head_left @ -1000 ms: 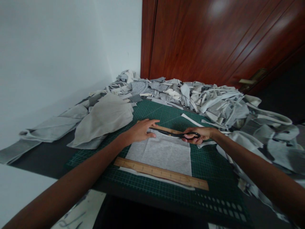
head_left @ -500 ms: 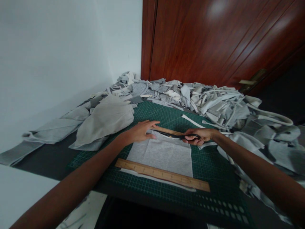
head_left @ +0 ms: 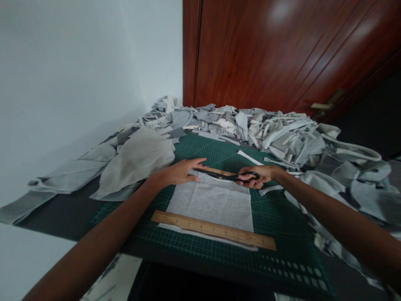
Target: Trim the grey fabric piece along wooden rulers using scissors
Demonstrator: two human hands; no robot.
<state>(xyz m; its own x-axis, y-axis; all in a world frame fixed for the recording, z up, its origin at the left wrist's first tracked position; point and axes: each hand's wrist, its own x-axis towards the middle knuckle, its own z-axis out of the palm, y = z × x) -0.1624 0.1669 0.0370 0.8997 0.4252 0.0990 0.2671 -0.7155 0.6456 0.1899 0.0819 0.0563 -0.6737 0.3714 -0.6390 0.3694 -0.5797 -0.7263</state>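
A light grey fabric piece point(head_left: 213, 200) lies flat on the green cutting mat point(head_left: 282, 217). My right hand point(head_left: 257, 174) is closed round the handles of black scissors point(head_left: 219, 176). Their blades point left along the fabric's far edge, and the tips reach close to my left hand point(head_left: 181, 171). That hand rests at the fabric's far left corner, its fingers stretched out and thumb apart. One wooden ruler point(head_left: 216, 229) lies across the fabric's near edge. A second wooden ruler point(head_left: 221, 171) shows partly behind the scissors.
Heaped fabric scraps point(head_left: 213, 119) line the back and right of the table. A larger beige-grey cloth point(head_left: 134, 156) lies at left. Narrow strips point(head_left: 249, 157) are on the mat beyond my right hand. A white wall point(head_left: 78, 62) and a wooden door point(head_left: 266, 54) stand behind.
The scissors and my right hand have shifted slightly left along the fabric's far edge. My left hand has also moved a little left. The near ruler has stayed put.
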